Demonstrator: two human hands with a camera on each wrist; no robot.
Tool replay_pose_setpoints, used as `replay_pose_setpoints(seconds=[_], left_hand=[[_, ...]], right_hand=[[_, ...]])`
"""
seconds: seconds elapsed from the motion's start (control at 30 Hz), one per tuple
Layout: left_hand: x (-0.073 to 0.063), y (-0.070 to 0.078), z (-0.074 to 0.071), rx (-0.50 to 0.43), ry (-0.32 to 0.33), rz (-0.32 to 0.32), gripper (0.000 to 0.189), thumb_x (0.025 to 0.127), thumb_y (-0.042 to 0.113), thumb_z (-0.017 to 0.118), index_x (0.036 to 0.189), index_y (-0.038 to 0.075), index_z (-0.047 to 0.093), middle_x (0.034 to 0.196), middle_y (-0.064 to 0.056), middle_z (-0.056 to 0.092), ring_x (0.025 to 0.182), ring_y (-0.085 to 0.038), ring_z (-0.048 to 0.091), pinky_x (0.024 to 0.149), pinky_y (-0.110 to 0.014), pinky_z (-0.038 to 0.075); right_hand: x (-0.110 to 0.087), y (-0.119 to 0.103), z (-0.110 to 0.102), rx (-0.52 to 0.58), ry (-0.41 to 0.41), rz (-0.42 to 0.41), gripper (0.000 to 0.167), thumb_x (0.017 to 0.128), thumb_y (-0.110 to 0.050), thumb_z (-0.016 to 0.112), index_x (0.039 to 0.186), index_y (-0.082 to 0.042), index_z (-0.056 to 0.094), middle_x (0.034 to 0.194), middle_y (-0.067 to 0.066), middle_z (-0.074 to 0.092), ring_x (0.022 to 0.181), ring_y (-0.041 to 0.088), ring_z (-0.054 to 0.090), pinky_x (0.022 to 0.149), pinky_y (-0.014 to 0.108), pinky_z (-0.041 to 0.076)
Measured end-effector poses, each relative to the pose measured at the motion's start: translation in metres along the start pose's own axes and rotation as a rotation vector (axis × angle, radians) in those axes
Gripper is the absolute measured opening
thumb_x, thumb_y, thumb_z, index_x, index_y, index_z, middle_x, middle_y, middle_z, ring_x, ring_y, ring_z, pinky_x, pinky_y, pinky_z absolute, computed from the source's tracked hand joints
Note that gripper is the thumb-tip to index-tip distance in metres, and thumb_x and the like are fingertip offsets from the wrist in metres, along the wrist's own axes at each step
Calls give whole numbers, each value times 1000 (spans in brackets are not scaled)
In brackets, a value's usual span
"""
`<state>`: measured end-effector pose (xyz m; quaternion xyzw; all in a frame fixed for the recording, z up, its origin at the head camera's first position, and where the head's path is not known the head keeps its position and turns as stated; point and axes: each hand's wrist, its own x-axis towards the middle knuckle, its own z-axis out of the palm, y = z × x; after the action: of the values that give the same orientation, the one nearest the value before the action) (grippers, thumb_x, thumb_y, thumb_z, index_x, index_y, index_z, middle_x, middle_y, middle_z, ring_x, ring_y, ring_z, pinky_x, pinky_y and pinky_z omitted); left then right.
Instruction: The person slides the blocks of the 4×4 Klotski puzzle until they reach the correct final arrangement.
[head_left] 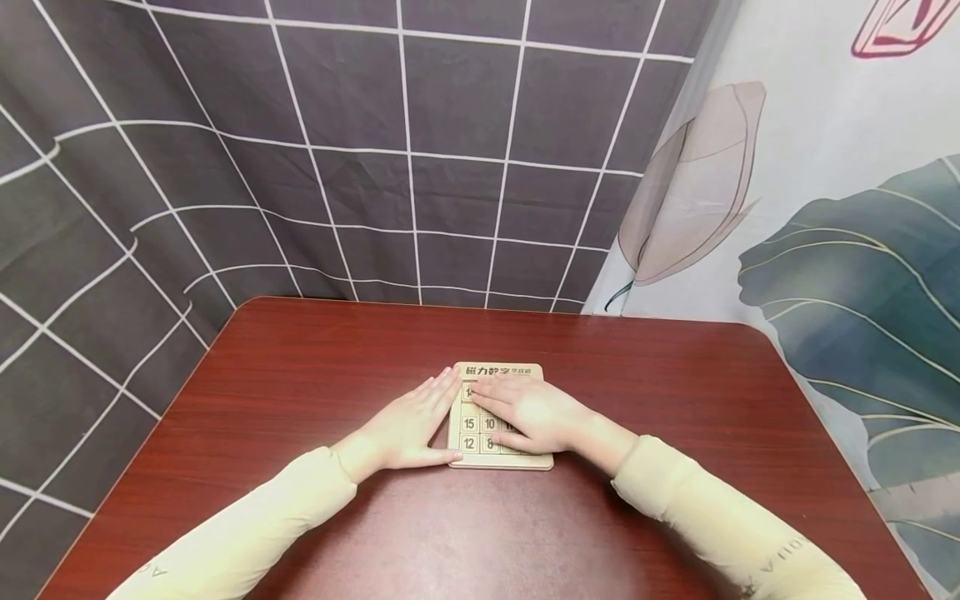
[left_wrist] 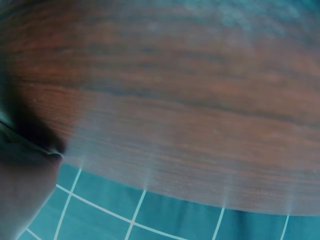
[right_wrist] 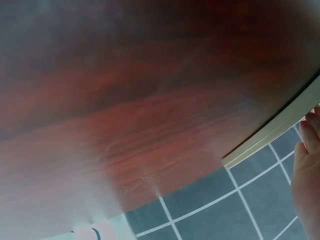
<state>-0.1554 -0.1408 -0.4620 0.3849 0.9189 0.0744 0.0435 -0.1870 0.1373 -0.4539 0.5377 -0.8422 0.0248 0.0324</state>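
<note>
A pale wooden number slide puzzle (head_left: 501, 461) lies flat on the table, with square tiles marked 15, 10, 12 and 8 showing. My left hand (head_left: 408, 425) rests along its left edge, thumb at the lower corner and straight fingers near the upper corner. Over the tiles lies my right hand (head_left: 536, 412), its fingers extended and covering much of the upper and right part of the board. In the right wrist view, the puzzle's side edge (right_wrist: 280, 125) runs beside the right hand (right_wrist: 307, 175). Only part of the left hand (left_wrist: 27, 190) enters the left wrist view.
The reddish-brown wooden table (head_left: 337, 350) has rounded far corners. Behind it hangs a dark grey curtain (head_left: 457, 192) with a white grid. A white curtain with leaf prints (head_left: 847, 275) hangs on the right.
</note>
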Motion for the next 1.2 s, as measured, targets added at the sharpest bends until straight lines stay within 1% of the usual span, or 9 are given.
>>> replay_pose_setpoints(seconds=[0.13, 0.37, 0.57, 0.73, 0.87, 0.97, 1.2], left_hand=[[1, 0, 1, -1, -1, 0, 108, 98, 65, 60, 166, -8, 19, 177, -23, 13, 166, -36, 18, 135, -46, 25], [0, -1, 2, -5, 1, 0, 109, 98, 66, 59, 167, -7, 17, 177, -23, 11, 166, -36, 17, 135, -46, 25], [0, -1, 2, -4, 5, 4, 108, 98, 65, 60, 166, -7, 18, 177, -23, 12, 166, -36, 17, 135, -46, 25], [0, -1, 1, -4, -5, 2, 108, 98, 64, 60, 166, -8, 18, 177, -24, 12, 166, -37, 17, 135, -46, 24], [-1, 0, -1, -2, 7, 11, 107, 97, 62, 62, 165, -10, 21, 176, -26, 16, 165, -39, 20, 134, -48, 27], [-1, 0, -2, -3, 24, 20, 106, 97, 61, 64, 164, -11, 23, 175, -28, 19, 164, -40, 23, 133, -48, 29], [0, 0, -1, -12, 25, 20, 106, 97, 60, 64, 164, -11, 23, 175, -27, 18, 164, -40, 23, 133, -49, 29]], right_hand=[[-5, -7, 0, -16, 29, -31, 63, 104, -41, 63, 155, -6, 54, 161, 9, 56, 150, 24, 53, 125, 42, 44], [-10, -15, -5, -1, 19, -38, 64, 104, -43, 62, 156, -6, 53, 163, 9, 53, 151, 23, 52, 125, 40, 44], [-11, -8, -7, 17, 30, -25, 63, 104, -41, 63, 156, -6, 53, 161, 10, 55, 150, 25, 53, 125, 43, 44], [-15, 2, -7, 29, 27, 26, 63, 104, -40, 64, 155, -4, 54, 161, 10, 55, 150, 26, 53, 126, 44, 44], [-17, 7, -4, 21, 21, 55, 63, 104, -41, 64, 154, -4, 55, 161, 11, 55, 150, 26, 53, 126, 44, 43], [-16, 9, -2, 11, 21, 55, 62, 105, -41, 63, 154, -4, 55, 161, 11, 55, 150, 27, 53, 126, 44, 43], [-7, 8, 2, -7, 20, 43, 64, 104, -44, 62, 155, -5, 54, 161, 10, 55, 150, 26, 52, 127, 43, 42]])
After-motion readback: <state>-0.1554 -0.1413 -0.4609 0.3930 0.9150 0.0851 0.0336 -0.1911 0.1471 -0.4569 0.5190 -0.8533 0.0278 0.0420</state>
